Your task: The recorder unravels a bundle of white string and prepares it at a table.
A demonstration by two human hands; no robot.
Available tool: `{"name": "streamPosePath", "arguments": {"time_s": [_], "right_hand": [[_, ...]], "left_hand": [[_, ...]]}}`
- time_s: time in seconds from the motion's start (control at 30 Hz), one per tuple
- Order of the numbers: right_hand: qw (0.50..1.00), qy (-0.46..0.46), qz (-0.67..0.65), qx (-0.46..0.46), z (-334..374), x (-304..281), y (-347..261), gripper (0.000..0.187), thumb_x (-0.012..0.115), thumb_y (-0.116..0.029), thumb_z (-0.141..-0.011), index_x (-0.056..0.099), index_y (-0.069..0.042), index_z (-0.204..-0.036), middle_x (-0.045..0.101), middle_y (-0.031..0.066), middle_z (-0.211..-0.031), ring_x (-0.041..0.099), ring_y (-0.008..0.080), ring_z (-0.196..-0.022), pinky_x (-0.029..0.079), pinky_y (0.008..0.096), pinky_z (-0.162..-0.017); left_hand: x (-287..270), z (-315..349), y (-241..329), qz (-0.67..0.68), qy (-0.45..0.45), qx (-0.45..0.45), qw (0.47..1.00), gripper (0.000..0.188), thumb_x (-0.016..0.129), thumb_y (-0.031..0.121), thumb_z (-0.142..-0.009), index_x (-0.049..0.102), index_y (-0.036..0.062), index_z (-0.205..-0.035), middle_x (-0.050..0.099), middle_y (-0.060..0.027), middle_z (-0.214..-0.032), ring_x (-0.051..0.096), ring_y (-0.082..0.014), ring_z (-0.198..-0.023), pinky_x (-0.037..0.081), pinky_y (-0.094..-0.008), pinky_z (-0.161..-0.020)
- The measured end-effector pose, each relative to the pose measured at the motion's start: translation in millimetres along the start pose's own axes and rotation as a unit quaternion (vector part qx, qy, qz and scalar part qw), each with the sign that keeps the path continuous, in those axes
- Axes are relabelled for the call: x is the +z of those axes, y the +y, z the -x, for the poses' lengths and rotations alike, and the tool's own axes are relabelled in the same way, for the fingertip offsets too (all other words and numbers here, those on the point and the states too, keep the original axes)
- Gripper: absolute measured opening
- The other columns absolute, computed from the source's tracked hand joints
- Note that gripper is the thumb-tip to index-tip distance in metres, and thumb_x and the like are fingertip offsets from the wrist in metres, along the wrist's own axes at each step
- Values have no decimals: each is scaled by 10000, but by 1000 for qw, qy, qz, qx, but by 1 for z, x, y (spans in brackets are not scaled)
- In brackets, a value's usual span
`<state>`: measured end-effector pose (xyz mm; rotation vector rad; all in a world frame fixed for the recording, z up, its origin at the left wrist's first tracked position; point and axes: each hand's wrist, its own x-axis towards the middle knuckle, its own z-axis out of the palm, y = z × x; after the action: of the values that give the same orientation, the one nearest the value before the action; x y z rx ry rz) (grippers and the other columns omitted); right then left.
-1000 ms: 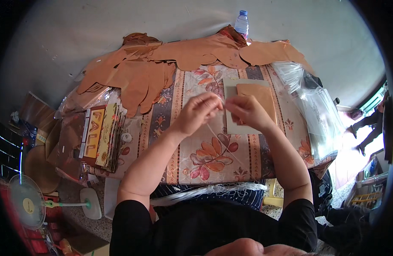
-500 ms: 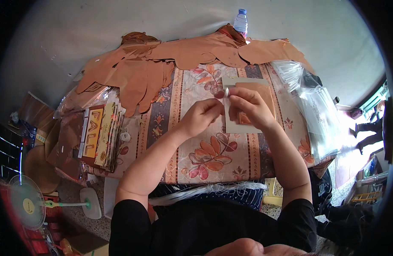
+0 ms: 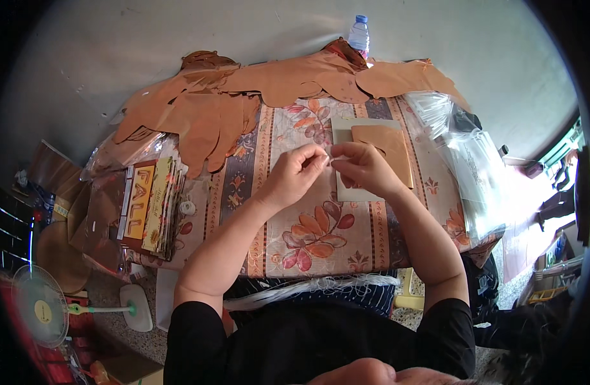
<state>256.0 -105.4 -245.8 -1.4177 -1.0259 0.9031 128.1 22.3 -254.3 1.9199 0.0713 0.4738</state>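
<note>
Small table (image 3: 263,256) under a floral oilcloth, pushed up against a pale grey wall; clear plastic water bottle with blue cap (image 3: 360,35) at the far edge. Far side is heaped with flat brown leaf-shaped paper cut-outs (image 3: 205,115); stack of printed card packs (image 3: 151,205) on the left, pile of clear plastic bags (image 3: 474,167) on the right, white floor fan (image 3: 42,308) low left. Person seated, both hands meeting mid-table over a pale grey square board (image 3: 346,189) with a brown paper bag-shaped piece (image 3: 388,144) lying on it. Left hand (image 3: 295,173) and right hand (image 3: 365,168) are both pinched narrow, fingertips nearly touching, on something thin and pale between them, too small to identify, maybe thread or a tie. Looks like a fine fiddling step on that small item, just above the board. Next move would need a steady two-handed pinch, no slack.
</note>
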Motion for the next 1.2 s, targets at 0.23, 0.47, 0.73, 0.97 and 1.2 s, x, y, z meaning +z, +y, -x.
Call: {"name": "streamPosePath", "arguments": {"time_s": [0.23, 0.47, 0.73, 0.97, 1.2], "right_hand": [[998, -46, -19, 29, 1, 2, 3, 103, 547, -118, -863, 555, -16, -879, 591, 14, -695, 429, 34, -488, 342, 178, -439], [987, -62, -146, -6, -1, -5, 11, 144, 488, -157, -905, 546, -28, -879, 597, 40, -767, 423, 44, -487, 319, 179, -432], [970, 7, -236, 48, -2, -10, 9, 188, 473, -217, -907, 556, -53, -870, 587, 19, -752, 483, 56, -502, 350, 174, -423], [967, 4, -246, 69, -3, -10, 7, 180, 478, -206, -903, 543, -55, -831, 590, 32, -753, 480, 63, -494, 357, 172, -424], [959, -12, -271, 77, -2, -9, 8, 176, 496, -205, -895, 552, -51, -831, 582, 36, -739, 482, 73, -500, 376, 187, -450]], "left_hand": [[-7, -3, -9, -12, 26, -25, 999, 163, 459, 167, -916, 519, 37, -839, 471, 42, -650, 412, -23, -583, 354, -186, -517], [3, -2, -9, 5, 8, -36, 999, 133, 459, 112, -908, 557, 23, -906, 576, 7, -742, 486, -44, -599, 408, -190, -538], [-4, -1, -9, -220, 11, 78, 972, 139, 549, 15, -812, 611, -17, -932, 634, -97, -858, 606, -147, -755, 472, -265, -659], [-17, -6, -13, -168, 98, 30, 980, 158, 540, 34, -807, 612, -4, -942, 622, -100, -854, 592, -145, -733, 461, -257, -632], [-11, -4, -4, -29, 120, 76, 989, 189, 538, 96, -849, 585, 19, -1015, 600, -70, -869, 559, -117, -681, 455, -240, -595]]}}
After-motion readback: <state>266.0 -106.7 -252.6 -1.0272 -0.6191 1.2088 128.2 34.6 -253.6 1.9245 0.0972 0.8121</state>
